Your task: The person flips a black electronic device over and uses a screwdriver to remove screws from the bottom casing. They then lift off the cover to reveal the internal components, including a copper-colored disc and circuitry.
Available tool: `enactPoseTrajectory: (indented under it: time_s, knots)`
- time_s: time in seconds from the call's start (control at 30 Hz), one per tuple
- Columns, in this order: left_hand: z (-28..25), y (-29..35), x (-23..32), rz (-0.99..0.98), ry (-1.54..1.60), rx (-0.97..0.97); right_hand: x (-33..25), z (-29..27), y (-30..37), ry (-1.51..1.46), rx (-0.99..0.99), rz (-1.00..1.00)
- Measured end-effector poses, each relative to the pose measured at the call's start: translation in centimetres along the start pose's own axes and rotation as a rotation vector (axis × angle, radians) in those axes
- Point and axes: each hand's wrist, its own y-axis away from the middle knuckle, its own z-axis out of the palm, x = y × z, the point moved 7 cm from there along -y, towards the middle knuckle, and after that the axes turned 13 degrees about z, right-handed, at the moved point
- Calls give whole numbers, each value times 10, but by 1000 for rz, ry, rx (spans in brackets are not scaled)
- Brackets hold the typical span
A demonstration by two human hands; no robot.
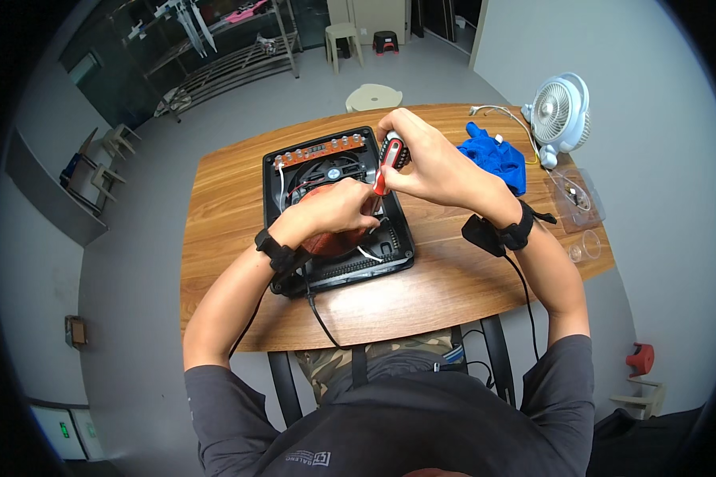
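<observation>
An opened induction cooker (pixel 410 246) lies on the table before me, its black shell showing a copper coil (pixel 330 245), a cooling fan (pixel 334 172) and an orange control board (pixel 318 149). My right hand (pixel 433 167) is closed around the red and grey handle of a screwdriver (pixel 383 179), which slants down into the right side of the shell. Over the coil, my left hand (pixel 330 211) has its fingers curled together beside the screwdriver's lower end. Whatever those fingers pinch is hidden, as is the screwdriver's tip. A dark, ridged part shows behind the handle, partly covered by my right hand.
A blue cloth (pixel 497 159) lies right of the cooker, with a white fan (pixel 561 115) beyond it. Clear plastic containers (pixel 587 245) and a cable sit near the table's right edge. Black cords (pixel 314 306) run from my wrist straps. A stool (pixel 374 97) stands behind the table.
</observation>
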Motion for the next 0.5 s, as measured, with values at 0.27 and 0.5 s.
enactPoseTrajectory:
  time_s: [0.27, 0.5]
  knots:
    - [-5, 32, -11, -36, 13, -34, -15, 9, -9, -14, -26, 9]
    - [-57, 144, -70, -355, -33, 186, -2, 11, -16, 29, 3, 61]
